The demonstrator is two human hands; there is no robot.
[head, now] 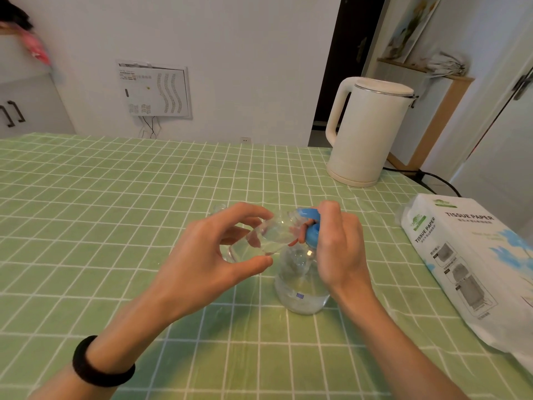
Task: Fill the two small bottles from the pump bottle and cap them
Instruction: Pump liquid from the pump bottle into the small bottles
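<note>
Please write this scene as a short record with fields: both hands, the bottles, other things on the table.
left hand: holds the small bottle, tilted, mouth toward the pump head
right hand: curled round the pump head
pump bottle: upright on the tablecloth, clear liquid inside
other things: kettle, tissue paper pack

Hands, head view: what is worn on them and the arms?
The left hand and right hand are bare, no gloves or rings. No sleeves show on either forearm. A thick black band, like a hair tie, circles the left wrist.
</note>
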